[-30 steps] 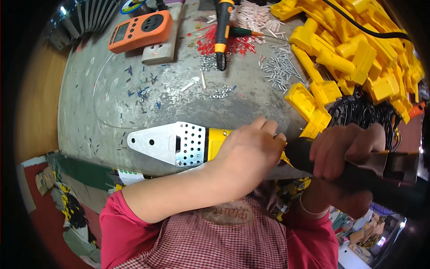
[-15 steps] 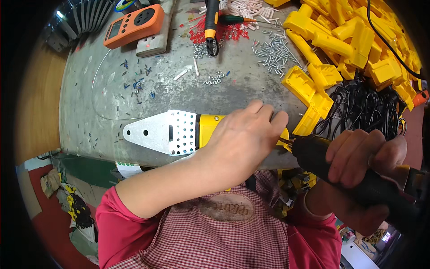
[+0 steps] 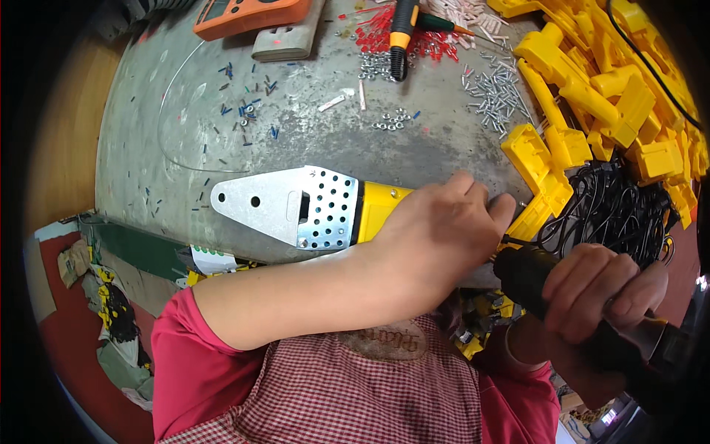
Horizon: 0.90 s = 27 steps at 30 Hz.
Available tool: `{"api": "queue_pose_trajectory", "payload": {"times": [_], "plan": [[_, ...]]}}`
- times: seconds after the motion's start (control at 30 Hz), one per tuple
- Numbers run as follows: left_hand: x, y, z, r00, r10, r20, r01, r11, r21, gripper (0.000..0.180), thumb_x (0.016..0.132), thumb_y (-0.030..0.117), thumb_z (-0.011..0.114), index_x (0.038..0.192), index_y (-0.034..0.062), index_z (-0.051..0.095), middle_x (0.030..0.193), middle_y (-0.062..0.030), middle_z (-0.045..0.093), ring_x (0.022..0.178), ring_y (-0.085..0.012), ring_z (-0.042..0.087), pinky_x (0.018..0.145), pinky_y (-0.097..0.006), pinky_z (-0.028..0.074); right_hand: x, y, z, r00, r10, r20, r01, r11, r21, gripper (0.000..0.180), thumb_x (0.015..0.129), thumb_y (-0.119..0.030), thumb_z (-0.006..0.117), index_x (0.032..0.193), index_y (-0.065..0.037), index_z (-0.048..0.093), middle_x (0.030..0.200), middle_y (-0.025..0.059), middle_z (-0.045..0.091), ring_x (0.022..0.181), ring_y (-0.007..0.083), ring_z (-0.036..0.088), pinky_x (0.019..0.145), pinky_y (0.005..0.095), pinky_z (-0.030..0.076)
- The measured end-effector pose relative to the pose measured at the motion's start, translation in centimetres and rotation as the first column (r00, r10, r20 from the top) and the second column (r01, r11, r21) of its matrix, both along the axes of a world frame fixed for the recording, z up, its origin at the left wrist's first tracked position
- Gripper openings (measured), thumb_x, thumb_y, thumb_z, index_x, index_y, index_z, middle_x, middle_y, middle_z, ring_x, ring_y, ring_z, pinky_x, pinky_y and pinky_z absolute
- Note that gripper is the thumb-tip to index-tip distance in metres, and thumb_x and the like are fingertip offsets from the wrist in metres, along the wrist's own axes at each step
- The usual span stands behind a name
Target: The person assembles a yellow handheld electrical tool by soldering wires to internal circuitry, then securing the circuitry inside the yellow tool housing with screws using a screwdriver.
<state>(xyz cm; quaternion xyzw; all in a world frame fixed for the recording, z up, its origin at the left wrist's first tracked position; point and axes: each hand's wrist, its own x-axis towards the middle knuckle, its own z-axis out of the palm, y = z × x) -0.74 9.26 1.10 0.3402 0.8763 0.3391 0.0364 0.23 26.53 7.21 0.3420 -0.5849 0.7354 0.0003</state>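
Note:
A yellow plastic tool housing (image 3: 377, 210) lies along the bench's near edge, with a pierced, tapering metal plate (image 3: 265, 203) fixed to its left end. My left hand (image 3: 436, 235) is closed over the housing from above and hides most of it. In my right hand (image 3: 597, 288) is a thick black power screwdriver (image 3: 523, 272), gripped around its body. Its nose points up and left at the housing's right end, close to my left fingertips. Whether the bit touches a screw there cannot be made out.
Yellow housing shells (image 3: 592, 81) are heaped at the far right, above coiled black cables (image 3: 617, 207). Loose screws (image 3: 495, 92), nuts (image 3: 394, 120) and small blue pieces (image 3: 274, 133) lie scattered. A yellow-and-black handled tool (image 3: 403, 33) and an orange meter (image 3: 255, 16) are farther back.
The whole view has shifted, so the bench things appear farther right and higher. Both hands keep their grips, and the screwdriver's nose stays by the housing's right end.

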Motion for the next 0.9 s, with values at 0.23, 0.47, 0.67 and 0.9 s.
{"api": "queue_pose_trajectory", "payload": {"times": [0.23,0.47,0.67,0.9], "plan": [[0.6,-0.2,0.2,0.996,0.014,-0.09,-0.022,0.995,-0.097,0.028,0.068,0.007,0.062,0.094,0.004,0.053,0.085,-0.0073,0.059,0.088,-0.0222,0.058,0.074,-0.03,0.049,0.5,-2.2,-1.1,0.968,-0.232,-0.092,0.226,0.971,-0.072,0.058,0.076,-0.046,0.074,0.105,-0.004,0.046,0.065,-0.001,0.053,0.053,0.0112,0.052,0.052,0.024,0.043],[6.3,-8.8,1.0,0.969,-0.113,-0.219,0.044,0.954,-0.298,0.042,0.079,0.025,0.057,0.121,0.0209,0.057,0.143,-0.0039,0.047,0.134,-0.0256,0.04,0.099,-0.054,0.039,-0.3,-2.4,1.6,0.976,-0.193,-0.1,0.187,0.98,-0.064,0.077,0.082,-0.051,0.06,0.131,0.004,0.039,0.07,-0.0008,0.05,0.06,0.0099,0.048,0.057,0.0249,0.038],[6.2,-8.9,-0.9,0.937,-0.108,-0.332,0.021,0.967,-0.254,0.043,0.078,0.028,0.058,0.121,0.0247,0.056,0.137,0.001,0.05,0.13,-0.0213,0.044,0.096,-0.051,0.042,-3.7,-10.0,0.8,0.992,-0.125,0.012,0.125,0.986,-0.107,0.063,0.076,-0.058,0.065,0.102,-0.006,0.042,0.071,0.0007,0.047,0.055,0.012,0.047,0.058,0.0296,0.041],[6.2,-9.1,-1.7,0.947,-0.115,-0.301,0.09,0.991,-0.098,0.043,0.076,0.028,0.059,0.118,0.0228,0.057,0.128,0.0016,0.053,0.127,-0.0207,0.047,0.096,-0.054,0.039,-4.1,-11.5,0.2,0.994,-0.098,0.036,0.1,0.994,-0.043,0.059,0.077,-0.057,0.066,0.096,-0.008,0.041,0.066,0.0004,0.05,0.05,0.011,0.048,0.052,0.0258,0.042]]}}
